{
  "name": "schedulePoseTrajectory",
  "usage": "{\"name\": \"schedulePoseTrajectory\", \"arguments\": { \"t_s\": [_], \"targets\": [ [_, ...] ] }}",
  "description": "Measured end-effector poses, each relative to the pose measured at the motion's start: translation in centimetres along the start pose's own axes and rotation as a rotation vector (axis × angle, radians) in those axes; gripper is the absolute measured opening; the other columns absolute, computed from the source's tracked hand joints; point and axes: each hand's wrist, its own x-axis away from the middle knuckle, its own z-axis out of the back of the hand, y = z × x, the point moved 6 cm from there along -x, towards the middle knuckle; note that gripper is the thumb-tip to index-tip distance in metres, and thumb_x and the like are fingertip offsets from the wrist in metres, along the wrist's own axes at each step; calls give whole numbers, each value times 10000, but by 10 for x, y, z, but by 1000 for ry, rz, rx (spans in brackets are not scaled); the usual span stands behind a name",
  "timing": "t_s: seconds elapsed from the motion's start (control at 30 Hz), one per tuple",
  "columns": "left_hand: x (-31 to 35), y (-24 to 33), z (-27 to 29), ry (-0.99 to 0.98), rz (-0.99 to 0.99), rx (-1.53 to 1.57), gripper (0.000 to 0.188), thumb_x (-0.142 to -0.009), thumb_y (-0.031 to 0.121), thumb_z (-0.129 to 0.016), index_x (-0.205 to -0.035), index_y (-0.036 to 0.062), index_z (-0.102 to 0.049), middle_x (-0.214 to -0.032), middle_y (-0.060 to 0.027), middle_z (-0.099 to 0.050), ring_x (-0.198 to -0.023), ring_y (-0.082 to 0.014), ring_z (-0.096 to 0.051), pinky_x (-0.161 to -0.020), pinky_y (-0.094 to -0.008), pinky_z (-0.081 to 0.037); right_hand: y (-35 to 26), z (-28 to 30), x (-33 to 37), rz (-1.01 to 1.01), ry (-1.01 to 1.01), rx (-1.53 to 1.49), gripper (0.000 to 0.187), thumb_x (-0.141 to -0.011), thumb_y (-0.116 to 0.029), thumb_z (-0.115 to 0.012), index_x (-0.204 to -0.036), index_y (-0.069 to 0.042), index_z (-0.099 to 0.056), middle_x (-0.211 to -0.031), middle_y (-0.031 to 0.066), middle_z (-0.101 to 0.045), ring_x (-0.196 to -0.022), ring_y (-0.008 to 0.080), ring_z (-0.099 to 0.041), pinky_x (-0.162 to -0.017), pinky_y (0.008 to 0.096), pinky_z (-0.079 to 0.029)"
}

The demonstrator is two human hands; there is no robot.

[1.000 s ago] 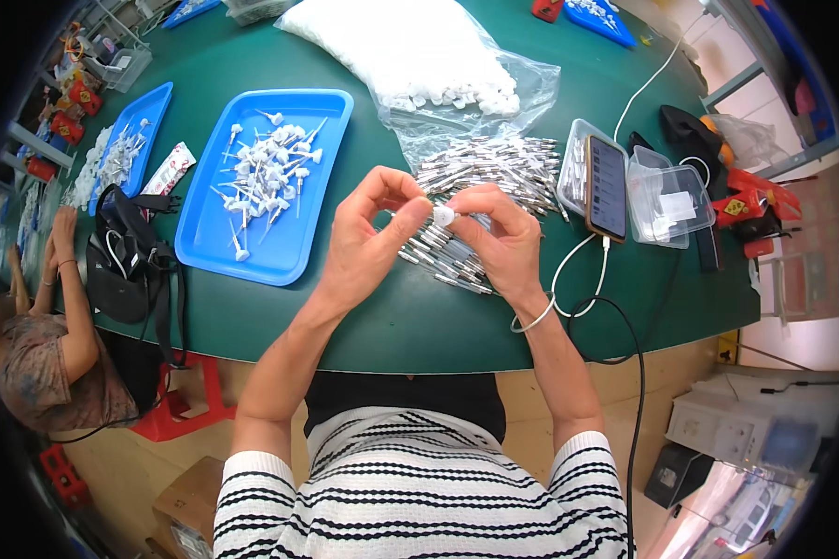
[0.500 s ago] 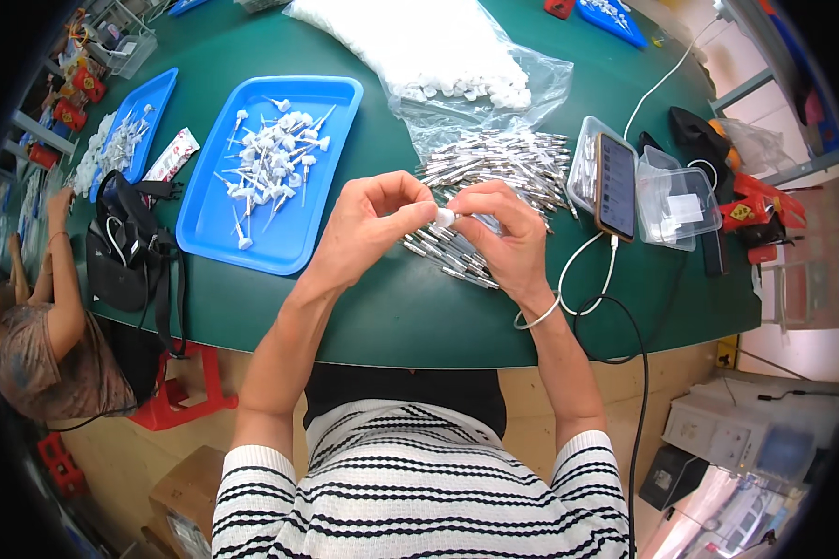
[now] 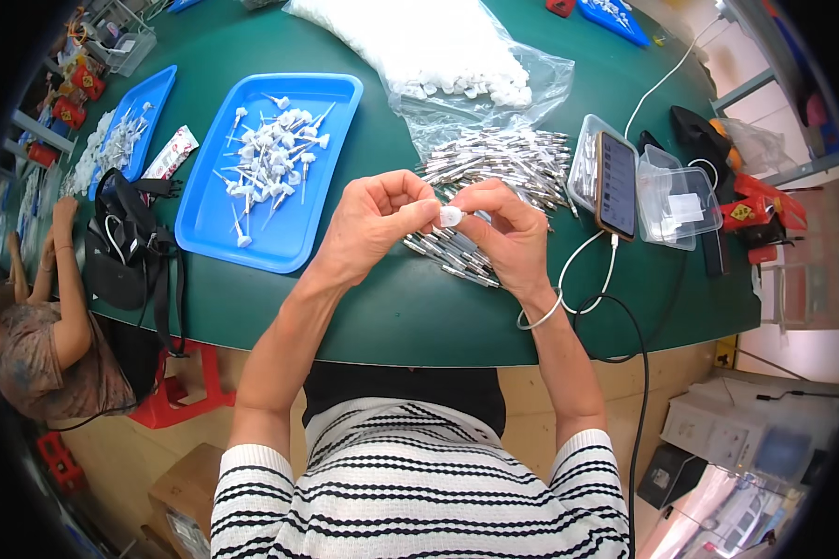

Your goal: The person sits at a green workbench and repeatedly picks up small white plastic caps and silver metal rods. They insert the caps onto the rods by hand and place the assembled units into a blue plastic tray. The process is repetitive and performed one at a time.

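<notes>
A small white plastic piece (image 3: pixel 451 216) is pinched between my two hands above the green table (image 3: pixel 382 326). My left hand (image 3: pixel 375 222) grips it from the left with thumb and forefinger. From the right, my right hand (image 3: pixel 510 235) has its thumb and fingers closed at the same piece; whether a thin rod is also in the fingers is hidden. Just beyond and beneath my hands lies a pile of slim metal rods (image 3: pixel 503 158). On the left, a blue tray (image 3: pixel 191 219) bears several rods with white heads (image 3: pixel 275 158).
An open clear bag of white pieces (image 3: pixel 438 47) lies at the back. On the right, a phone (image 3: pixel 615 186) leans on a clear box, cables trailing from it. A black bag (image 3: pixel 121 261) and a second blue tray (image 3: pixel 163 93) are at left, near another person (image 3: pixel 47 345).
The white piece has shifted slightly to the right and turned between my fingers. My hands otherwise keep their place. At the left, the other person's arm has moved a little.
</notes>
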Motion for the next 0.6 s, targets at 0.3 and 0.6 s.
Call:
{"name": "schedulePoseTrajectory", "arguments": {
  "t_s": [0.3,0.6],
  "targets": [
    [4,10,2,237,-213,-271,126,-878,117,-645,-852,4,-596,-747,9,-592,-685,-37,-515,-632,-184,-413,-6,4,-1,-1,65,5,135,-765,17,-714,-887,-18,-667,-890,55,-645,-843,154,-592,-756,267,-461],
    [7,11,-7,195,-176,-337,147,-849,139,-676,-832,11,-606,-761,19,-580,-695,-40,-489,-631,-200,-404,-7,4,0,42,80,100,142,-761,23,-713,-886,-25,-666,-879,50,-638,-829,150,-598,-732,264,-467]
  ]
}}
